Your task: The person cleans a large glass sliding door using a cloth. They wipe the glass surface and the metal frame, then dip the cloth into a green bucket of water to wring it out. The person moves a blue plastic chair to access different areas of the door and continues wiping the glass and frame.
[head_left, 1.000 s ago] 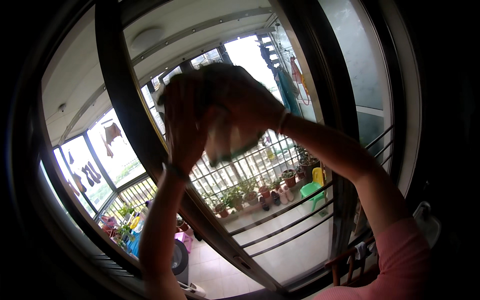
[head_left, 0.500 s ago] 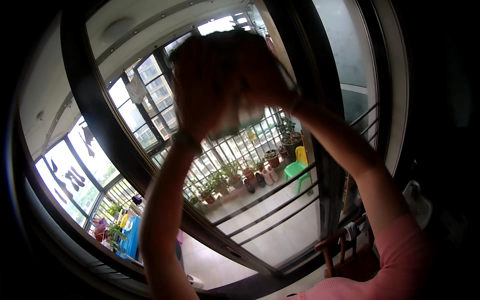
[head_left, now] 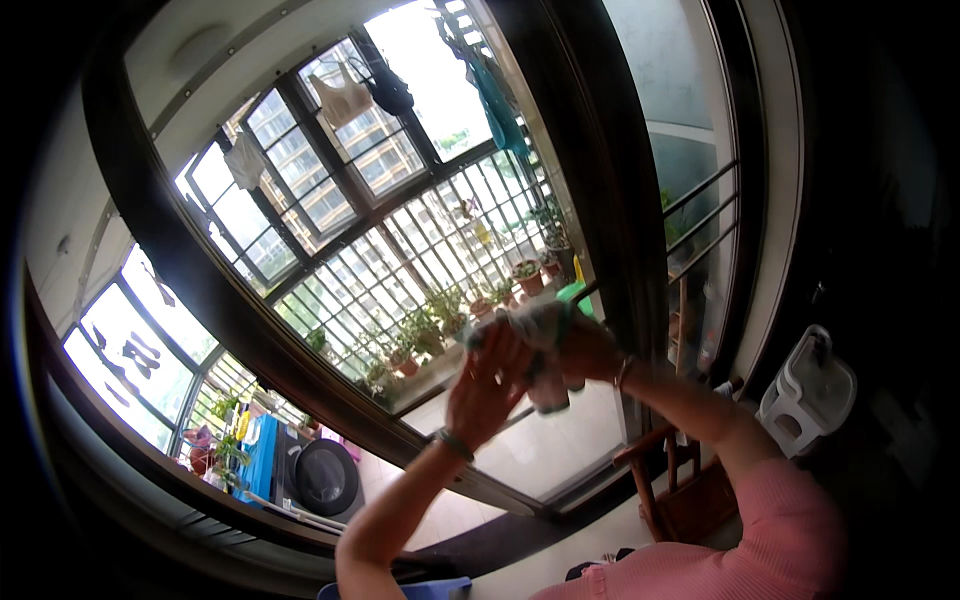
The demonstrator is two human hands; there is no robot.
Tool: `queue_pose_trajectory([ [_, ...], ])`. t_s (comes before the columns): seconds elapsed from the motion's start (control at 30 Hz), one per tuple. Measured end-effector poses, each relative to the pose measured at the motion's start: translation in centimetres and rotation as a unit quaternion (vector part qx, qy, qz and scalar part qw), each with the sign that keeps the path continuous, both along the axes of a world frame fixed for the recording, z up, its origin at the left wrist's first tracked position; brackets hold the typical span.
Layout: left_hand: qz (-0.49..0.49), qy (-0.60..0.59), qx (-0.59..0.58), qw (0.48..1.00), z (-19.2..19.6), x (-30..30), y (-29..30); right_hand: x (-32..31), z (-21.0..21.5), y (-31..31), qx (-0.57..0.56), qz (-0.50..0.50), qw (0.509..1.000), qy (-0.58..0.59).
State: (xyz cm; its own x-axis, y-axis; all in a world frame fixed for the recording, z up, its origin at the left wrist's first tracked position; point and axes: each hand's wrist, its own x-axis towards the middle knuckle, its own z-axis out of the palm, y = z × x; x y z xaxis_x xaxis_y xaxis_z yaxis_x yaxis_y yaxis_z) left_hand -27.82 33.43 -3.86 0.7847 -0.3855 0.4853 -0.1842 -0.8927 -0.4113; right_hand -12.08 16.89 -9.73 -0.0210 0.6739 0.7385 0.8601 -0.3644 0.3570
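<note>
Both my arms reach up and forward to a glass door pane [head_left: 430, 425] in a dark frame. A crumpled pale cloth with green tones [head_left: 540, 322] is bunched between my hands at the glass. My left hand [head_left: 483, 385], with a band at its wrist, presses the cloth's left part, its fingers long over it and slightly blurred. My right hand [head_left: 592, 352], a thin bracelet at the wrist, is closed on the cloth's right side; its fingertips are partly hidden. A blurred reflection shows in the glass just below the cloth.
Dark horizontal bars [head_left: 700, 190] cross the pane at right. A wooden chair [head_left: 690, 500] and a white plastic stool [head_left: 800, 400] stand at my right. Past the glass are potted plants [head_left: 425, 325], hanging laundry [head_left: 342, 98] and a washing machine [head_left: 322, 475].
My hands and the cloth have moved down the glass, from high up to its lower middle. The view has shifted too, uncovering the hanging laundry and the windows behind.
</note>
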Motion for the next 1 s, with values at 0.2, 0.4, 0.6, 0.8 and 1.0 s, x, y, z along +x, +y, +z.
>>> queue_pose_trajectory([
  [0.2, -0.004, -0.159, -0.064, 0.985, 17.3, 6.9, -1.0, 5.6, 18.0, 0.3, 0.169, 0.026, 0.983, -0.074],
  [0.4, -0.108, -0.378, 0.291, 0.873, 35.5, 11.2, -5.5, 7.7, 34.1, -1.2, 0.325, 0.230, 0.914, -0.072],
  [0.6, -0.177, -0.282, 0.039, 0.942, 22.3, 13.5, -6.8, 10.8, 19.8, -1.5, 0.260, 0.117, 0.954, 0.093],
  [0.8, -0.121, -0.061, 0.007, 0.991, 1.6, 11.1, -7.2, 5.9, -5.7, -1.2, 0.222, -0.060, 0.899, 0.373],
  [1.0, -0.039, 0.180, -0.068, 0.981, -11.1, 4.6, -6.2, -5.1, -18.4, -0.7, 0.313, 0.071, 0.806, 0.497],
])
